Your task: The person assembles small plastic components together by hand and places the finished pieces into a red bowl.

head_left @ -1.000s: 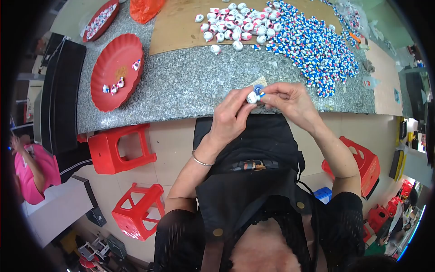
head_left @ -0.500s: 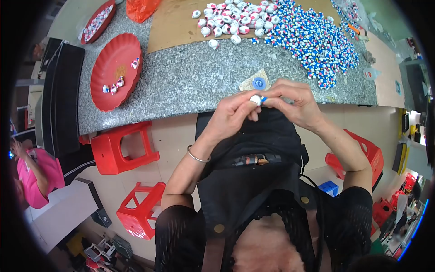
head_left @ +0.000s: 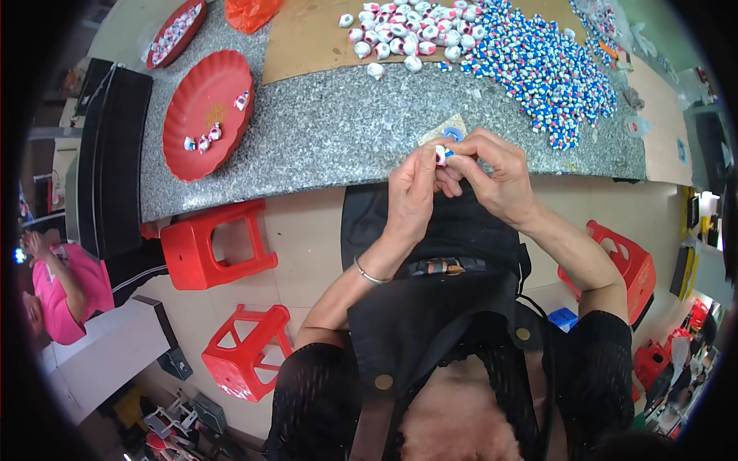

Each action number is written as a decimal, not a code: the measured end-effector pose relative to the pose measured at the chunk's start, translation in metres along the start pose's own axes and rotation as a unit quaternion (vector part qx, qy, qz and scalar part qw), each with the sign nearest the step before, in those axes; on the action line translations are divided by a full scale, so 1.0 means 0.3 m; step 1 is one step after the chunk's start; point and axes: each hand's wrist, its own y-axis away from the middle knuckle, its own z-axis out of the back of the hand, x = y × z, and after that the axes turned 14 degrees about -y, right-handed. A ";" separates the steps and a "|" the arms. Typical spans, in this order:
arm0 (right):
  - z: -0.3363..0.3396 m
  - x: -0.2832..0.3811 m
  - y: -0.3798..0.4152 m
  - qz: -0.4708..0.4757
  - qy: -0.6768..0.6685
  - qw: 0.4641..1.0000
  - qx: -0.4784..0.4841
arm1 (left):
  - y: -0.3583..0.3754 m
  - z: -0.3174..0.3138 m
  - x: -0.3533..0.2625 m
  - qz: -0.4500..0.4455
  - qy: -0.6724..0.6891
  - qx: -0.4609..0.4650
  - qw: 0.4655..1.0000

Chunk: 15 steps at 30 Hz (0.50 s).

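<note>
Just off the table's front edge, my left hand (head_left: 412,188) pinches a small white plastic figurine part (head_left: 440,150) with a dark opening. My right hand (head_left: 501,175) closes finger and thumb on a small blue piece (head_left: 450,154), which meets the white part; whether it is seated inside cannot be told. Right behind my fingers is a blue disc (head_left: 452,134) on a pale square pad (head_left: 453,123), partly hidden. Farther back lie a heap of white-and-pink hollow parts (head_left: 419,29) and a heap of tiny blue-and-white pieces (head_left: 542,73).
A red scalloped dish (head_left: 187,104) on the left holds several joined pieces; another red dish (head_left: 201,17) behind it is fuller. An orange bag (head_left: 250,12) sits near the cardboard (head_left: 307,42). Red stools (head_left: 184,250) stand below the table. A person in pink (head_left: 81,288) is far left.
My left hand has turned more upright, and the white part now shows its dark opening. Both hands sit slightly higher, covering more of the blue disc. The whole view has shifted a little.
</note>
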 end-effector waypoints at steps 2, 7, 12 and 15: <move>0.024 -0.015 -0.002 -0.037 -0.029 0.999 0.012 | -0.002 0.005 0.004 0.014 0.012 0.024 1.000; 0.058 -0.019 -0.011 -0.112 -0.099 0.988 0.046 | -0.030 0.103 -0.041 -0.094 -0.219 0.111 0.965; 0.042 0.003 0.004 -0.112 -0.100 0.988 0.034 | -0.003 0.087 -0.051 -0.029 -0.120 0.088 0.988; 0.039 0.015 0.010 -0.097 -0.103 0.989 0.033 | 0.005 0.068 -0.047 -0.013 -0.065 0.094 0.993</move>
